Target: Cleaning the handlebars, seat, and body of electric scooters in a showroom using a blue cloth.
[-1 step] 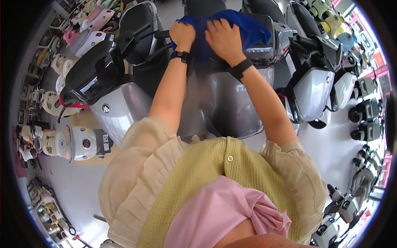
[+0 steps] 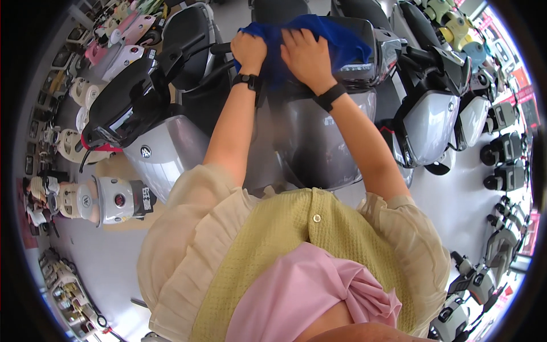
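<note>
Blue cloth (image 2: 336, 43) is spread on the grey scooter's (image 2: 319, 137) front top | bunched in clenched left hand (image 2: 249, 51) | pressed flat under right hand (image 2: 306, 57) | judged soft, light, limp; best gripped by gathered folds.

Head fisheye, looking steeply down, close

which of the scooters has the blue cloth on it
The silver scooter straight ahead, in the middle. Both hands, left and right, press the blue cloth on its front; the scooters beside it carry no cloth.
</note>
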The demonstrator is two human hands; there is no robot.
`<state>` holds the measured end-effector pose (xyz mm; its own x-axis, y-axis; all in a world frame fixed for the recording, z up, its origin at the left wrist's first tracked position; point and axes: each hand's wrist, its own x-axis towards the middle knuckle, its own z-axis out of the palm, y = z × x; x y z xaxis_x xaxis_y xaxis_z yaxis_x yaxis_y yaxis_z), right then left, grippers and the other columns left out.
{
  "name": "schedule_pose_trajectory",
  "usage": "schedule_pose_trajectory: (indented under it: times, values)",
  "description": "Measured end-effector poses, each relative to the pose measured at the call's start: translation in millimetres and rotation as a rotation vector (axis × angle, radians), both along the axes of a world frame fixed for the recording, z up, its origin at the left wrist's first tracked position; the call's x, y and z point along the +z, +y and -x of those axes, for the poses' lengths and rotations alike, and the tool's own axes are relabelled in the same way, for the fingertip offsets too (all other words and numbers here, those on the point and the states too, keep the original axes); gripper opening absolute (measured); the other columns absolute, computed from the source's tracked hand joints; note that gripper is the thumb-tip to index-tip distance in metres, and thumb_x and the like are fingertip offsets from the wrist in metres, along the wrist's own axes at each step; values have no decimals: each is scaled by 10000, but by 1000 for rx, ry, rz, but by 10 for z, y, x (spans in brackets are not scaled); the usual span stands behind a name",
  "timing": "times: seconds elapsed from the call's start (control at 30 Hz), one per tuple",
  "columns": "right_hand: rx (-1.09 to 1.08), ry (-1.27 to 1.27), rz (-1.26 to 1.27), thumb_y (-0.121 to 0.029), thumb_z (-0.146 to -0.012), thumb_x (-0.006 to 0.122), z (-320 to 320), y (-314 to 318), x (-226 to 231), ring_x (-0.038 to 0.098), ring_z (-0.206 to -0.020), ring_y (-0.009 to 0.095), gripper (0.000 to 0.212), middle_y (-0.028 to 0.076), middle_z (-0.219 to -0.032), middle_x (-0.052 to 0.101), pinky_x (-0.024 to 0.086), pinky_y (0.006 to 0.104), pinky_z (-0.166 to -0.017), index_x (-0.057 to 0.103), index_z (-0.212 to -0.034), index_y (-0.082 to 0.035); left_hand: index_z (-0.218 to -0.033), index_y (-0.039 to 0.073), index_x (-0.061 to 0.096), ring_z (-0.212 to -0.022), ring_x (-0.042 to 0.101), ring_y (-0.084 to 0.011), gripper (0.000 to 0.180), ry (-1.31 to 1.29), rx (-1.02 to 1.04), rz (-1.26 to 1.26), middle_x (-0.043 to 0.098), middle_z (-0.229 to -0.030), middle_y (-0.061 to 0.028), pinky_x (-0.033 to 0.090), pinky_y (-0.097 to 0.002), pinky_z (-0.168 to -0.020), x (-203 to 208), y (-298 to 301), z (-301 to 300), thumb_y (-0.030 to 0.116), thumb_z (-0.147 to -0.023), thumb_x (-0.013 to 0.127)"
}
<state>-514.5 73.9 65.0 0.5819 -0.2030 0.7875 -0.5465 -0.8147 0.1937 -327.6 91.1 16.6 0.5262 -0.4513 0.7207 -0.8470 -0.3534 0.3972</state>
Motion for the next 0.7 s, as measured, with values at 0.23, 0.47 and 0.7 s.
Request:
schedule_pose_trajectory:
  times: [0.23, 0.47, 0.7]
  values:
    - [-36, -55, -115, -311, -817, 651, 382, 307, -470, 517, -1036, 225, 526, -10, -1198, 569, 399, 475, -851, 572, -1334, -248, -1360, -11, 495, -1405, 297, -398, 504, -36, -157, 150, 423, -1454, -232, 153, -548, -1153, -460, 414, 459, 165, -888, 497]
    - [-77, -157, -319, -299, -830, 634, 853, 237, -580, 489, -1076, 326, 579, 112, -1224, 524, 355, 506, -870, 519, -1392, -215, -1413, -55, 388, -1431, 106, -542, 704, -116, -292, 19, 229, -1477, -402, 10, -658, -1133, -424, 533, 1204, 325, -858, 597]
    - [3, -358, -336, -247, -876, 576, 1165, -587, -216, 446, -1273, 342, 576, 125, -1418, 475, 328, 490, -1034, 455, -1429, -139, -1278, -35, 554, -1398, 248, -466, 635, -282, -314, 71, 311, -1487, -305, 180, -670, -1061, 315, -89, 1522, 339, -779, 670]
